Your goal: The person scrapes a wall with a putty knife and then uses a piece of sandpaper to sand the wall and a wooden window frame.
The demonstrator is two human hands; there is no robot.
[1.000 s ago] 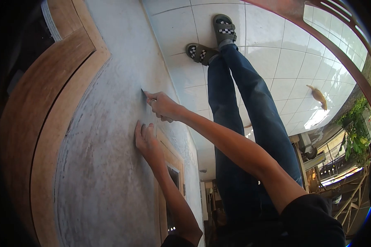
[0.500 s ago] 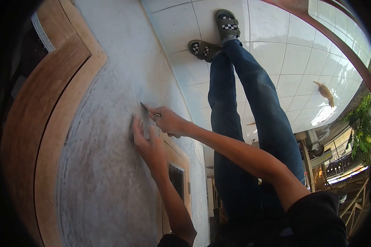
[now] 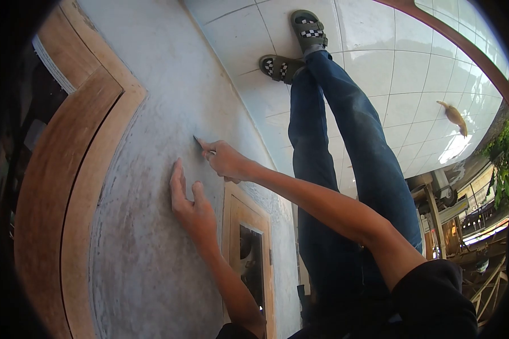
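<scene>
My right hand (image 3: 226, 160) is closed around a putty knife with a small dark blade (image 3: 198, 140); the handle is mostly hidden in my fingers. The blade tip is right at the smooth grey plaster wall (image 3: 147, 220). Below and to the left of it in the view, my left hand (image 3: 193, 199) is open beside the wall, its thumb apart from the fingers and nothing in it. The wall around both hands looks blotchy, with darker smudges.
A curved wooden frame (image 3: 45, 186) borders the wall on the left. Near my left forearm is a smaller wooden-framed opening (image 3: 249, 243). My sandalled feet (image 3: 308, 34) stand on white floor tiles (image 3: 367, 73). A tan, cat-like shape (image 3: 455, 117) lies on the tiles.
My left hand has moved down and left, away from the right hand, its thumb wider apart. The right hand and blade have shifted only slightly. The camera view has tilted a little.
</scene>
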